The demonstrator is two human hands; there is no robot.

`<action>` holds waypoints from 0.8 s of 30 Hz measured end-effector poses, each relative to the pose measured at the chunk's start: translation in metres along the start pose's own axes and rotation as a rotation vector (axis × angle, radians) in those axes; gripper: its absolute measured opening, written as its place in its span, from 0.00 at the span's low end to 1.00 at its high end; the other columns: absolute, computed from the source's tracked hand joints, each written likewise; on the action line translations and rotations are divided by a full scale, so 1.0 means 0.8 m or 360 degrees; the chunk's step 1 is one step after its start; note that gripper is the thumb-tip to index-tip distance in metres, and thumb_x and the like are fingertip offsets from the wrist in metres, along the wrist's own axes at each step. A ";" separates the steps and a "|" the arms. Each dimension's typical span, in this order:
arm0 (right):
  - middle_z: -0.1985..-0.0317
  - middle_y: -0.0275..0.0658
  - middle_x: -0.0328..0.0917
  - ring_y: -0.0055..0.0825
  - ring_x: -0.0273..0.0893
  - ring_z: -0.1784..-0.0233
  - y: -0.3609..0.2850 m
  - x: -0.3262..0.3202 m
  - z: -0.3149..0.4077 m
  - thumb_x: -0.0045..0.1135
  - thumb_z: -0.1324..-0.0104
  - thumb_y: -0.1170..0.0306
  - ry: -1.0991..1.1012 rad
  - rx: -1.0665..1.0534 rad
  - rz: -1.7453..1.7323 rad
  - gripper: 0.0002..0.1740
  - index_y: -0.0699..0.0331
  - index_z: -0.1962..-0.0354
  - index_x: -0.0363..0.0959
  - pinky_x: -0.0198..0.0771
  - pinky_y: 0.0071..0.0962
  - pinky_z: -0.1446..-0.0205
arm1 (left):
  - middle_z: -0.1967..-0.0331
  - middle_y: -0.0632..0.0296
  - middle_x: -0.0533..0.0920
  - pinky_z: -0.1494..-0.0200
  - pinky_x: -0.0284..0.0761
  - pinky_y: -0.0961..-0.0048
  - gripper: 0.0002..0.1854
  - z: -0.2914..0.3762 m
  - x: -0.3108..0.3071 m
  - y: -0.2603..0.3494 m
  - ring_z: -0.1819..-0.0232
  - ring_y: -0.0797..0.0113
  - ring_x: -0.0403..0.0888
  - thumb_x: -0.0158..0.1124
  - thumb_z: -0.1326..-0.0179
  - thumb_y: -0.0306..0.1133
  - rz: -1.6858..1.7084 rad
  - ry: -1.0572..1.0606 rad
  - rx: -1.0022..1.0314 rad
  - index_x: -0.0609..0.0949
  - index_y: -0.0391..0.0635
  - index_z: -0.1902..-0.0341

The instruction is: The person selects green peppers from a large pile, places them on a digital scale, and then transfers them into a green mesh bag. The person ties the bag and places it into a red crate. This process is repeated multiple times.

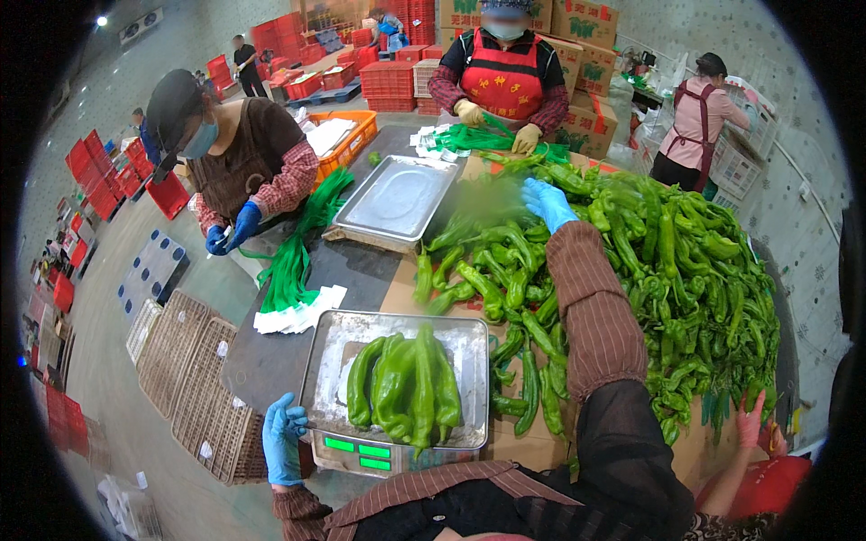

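My left hand, in a light blue glove, has its fingers curled at the left rim of a metal weighing tray. Whether it grips the rim or only rests there I cannot tell. Several long green peppers lie side by side on this tray, above a scale with lit green displays. My right hand, gloved alike, reaches out over the left part of a large heap of green peppers. Its fingertips meet a blurred green patch, so any hold is unclear.
A second metal tray stands farther back. Green mesh bags with white tags hang over the table's left side near one worker. Across the table another worker handles similar mesh bags. A pink-gloved hand touches peppers at right.
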State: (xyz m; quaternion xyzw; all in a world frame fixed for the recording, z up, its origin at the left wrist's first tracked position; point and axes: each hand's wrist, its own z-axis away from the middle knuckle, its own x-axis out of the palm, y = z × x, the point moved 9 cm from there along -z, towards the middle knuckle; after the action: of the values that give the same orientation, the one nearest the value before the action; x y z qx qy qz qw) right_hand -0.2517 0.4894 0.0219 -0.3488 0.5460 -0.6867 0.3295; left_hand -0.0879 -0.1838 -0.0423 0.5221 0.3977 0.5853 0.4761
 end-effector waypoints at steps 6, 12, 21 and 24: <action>0.37 0.44 0.71 0.37 0.70 0.35 0.000 0.002 -0.003 0.53 0.29 0.59 0.0030 -0.0018 -0.0005 0.26 0.63 0.38 0.66 0.65 0.38 0.33 | 0.64 0.63 0.82 0.63 0.71 0.81 0.20 0.000 -0.003 0.003 0.67 0.76 0.77 0.55 0.29 0.42 -0.0021 0.0053 0.0017 0.76 0.41 0.42; 0.40 0.43 0.74 0.35 0.74 0.40 0.001 0.011 -0.011 0.56 0.31 0.58 0.0010 -0.0032 -0.0002 0.28 0.64 0.38 0.67 0.68 0.37 0.37 | 0.64 0.64 0.83 0.63 0.71 0.81 0.19 0.003 -0.012 0.011 0.67 0.76 0.78 0.55 0.29 0.41 -0.0028 0.0157 0.0052 0.77 0.42 0.42; 0.44 0.41 0.77 0.30 0.80 0.48 0.010 0.030 -0.045 0.59 0.32 0.57 -0.0035 -0.0014 -0.0206 0.26 0.62 0.41 0.70 0.75 0.32 0.46 | 0.64 0.65 0.83 0.63 0.71 0.81 0.19 0.005 -0.016 0.017 0.67 0.76 0.78 0.55 0.29 0.42 -0.0026 0.0173 0.0112 0.77 0.43 0.42; 0.47 0.38 0.80 0.27 0.80 0.50 -0.005 0.045 -0.052 0.58 0.31 0.60 -0.0090 -0.0167 -0.0300 0.22 0.61 0.44 0.72 0.74 0.30 0.48 | 0.64 0.65 0.83 0.63 0.71 0.81 0.19 0.005 -0.020 0.018 0.66 0.76 0.78 0.55 0.29 0.41 0.0006 0.0192 0.0111 0.77 0.43 0.42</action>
State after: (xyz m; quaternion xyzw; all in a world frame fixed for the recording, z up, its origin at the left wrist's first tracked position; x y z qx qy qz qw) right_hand -0.3066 0.4818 0.0232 -0.4346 0.5365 -0.6750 0.2601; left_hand -0.0856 -0.2028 -0.0319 0.5029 0.4447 0.6025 0.4317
